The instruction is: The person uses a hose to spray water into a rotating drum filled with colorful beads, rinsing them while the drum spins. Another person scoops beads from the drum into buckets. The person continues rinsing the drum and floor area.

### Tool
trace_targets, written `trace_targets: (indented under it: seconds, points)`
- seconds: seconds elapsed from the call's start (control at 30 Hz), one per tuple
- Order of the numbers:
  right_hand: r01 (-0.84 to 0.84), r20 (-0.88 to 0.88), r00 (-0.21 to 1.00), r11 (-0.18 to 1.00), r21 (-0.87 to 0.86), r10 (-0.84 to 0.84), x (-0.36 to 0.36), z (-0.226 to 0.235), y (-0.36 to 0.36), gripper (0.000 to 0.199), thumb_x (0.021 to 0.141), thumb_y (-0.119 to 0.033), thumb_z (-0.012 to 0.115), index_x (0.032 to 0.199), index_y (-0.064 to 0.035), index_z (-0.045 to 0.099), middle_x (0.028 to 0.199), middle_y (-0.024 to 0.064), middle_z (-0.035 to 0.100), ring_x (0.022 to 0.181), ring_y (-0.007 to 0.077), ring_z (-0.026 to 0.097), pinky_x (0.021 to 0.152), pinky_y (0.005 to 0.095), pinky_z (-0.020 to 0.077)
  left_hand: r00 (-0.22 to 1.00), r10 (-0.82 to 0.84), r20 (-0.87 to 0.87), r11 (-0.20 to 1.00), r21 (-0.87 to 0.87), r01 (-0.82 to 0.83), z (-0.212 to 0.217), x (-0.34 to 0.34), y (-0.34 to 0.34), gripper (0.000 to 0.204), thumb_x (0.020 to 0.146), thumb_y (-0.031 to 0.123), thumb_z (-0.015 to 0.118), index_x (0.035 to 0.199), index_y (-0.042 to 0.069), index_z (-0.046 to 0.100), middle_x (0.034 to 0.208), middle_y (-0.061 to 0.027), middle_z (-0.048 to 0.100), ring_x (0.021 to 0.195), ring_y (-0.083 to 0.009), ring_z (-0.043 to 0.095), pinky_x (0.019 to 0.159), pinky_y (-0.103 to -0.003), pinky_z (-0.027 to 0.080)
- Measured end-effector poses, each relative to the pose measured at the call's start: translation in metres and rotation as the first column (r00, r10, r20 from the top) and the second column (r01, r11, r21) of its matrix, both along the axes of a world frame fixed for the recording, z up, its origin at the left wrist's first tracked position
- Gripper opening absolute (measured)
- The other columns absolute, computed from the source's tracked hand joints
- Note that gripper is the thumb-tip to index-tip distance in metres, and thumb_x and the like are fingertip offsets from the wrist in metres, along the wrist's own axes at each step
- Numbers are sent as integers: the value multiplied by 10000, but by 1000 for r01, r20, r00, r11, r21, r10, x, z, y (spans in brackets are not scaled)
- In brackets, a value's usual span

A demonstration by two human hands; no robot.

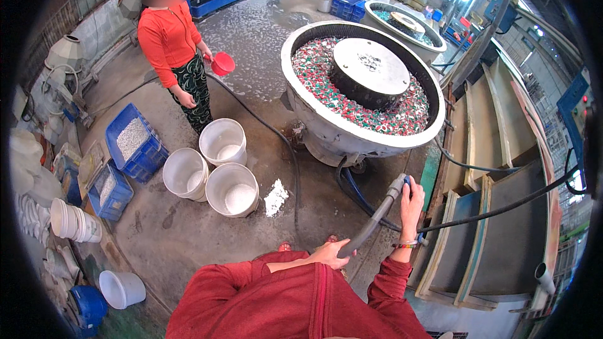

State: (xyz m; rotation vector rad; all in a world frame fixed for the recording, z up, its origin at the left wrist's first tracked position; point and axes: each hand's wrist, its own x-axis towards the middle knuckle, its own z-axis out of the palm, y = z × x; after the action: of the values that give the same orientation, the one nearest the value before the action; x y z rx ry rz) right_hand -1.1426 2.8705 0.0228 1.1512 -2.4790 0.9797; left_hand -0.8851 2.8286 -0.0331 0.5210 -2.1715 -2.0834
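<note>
Near the tub (323, 132), left fingers (337, 261) grip a grey hose (377, 216), right fingers (412, 186) seemingly closed on its far end.

Floor (154, 226) carries everything here: bare grey-brown concrete, dark with wet in places, pale foam (254, 31) spread across the far stretch. Ahead-left of you, three white buckets (231, 177) stand in a tight cluster, open tops up, white material in the bottoms. Just right of them, a ragged white spill (276, 198). Left of the cluster, two blue crates (149, 158), one nearer you than the other, both holding white granules. Lone white bucket (135, 290) further back on your left. Black hose (290, 144) snakes over the concrete between cluster and big round tub (323, 141); tub's base stands on the floor ahead-right of you.
</note>
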Motion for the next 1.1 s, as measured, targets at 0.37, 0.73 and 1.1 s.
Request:
trace_targets:
  seconds: [0.37, 0.73, 1.1]
  points:
    - [-16, -15, 1000, 997, 70, 17, 6, 6, -39, 352, 793, -124, 582, 1141, -93, 543, 1024, 99, 519, 1003, 283, 494, 845, 417, 395, 996, 85, -4, 988, 129, -84, 4, -3, 0, 203, 782, 76, 592, 980, 51, 554, 847, -36, 592, 835, -107, 556, 774, -277, 441]
    - [-28, -87, 995, 991, 128, 39, -30, 6, -70, 408, 811, -203, 588, 1175, -60, 472, 1092, 136, 481, 1066, 317, 446, 897, 454, 354, 990, 138, -24, 980, 151, -133, 19, -48, -10, 193, 789, 72, 583, 977, 54, 543, 812, -22, 563, 792, -89, 522, 739, -261, 427]
    - [99, 505, 736, 667, -739, 451, -129, -4, -159, 382, 901, -213, 404, 600, -12, 524, 538, 49, 511, 537, 146, 469, 623, 300, 400, 962, 251, -105, 960, 152, -234, 51, -126, -23, 197, 809, 93, 601, 991, 51, 535, 804, -35, 553, 765, -90, 502, 726, -262, 426]
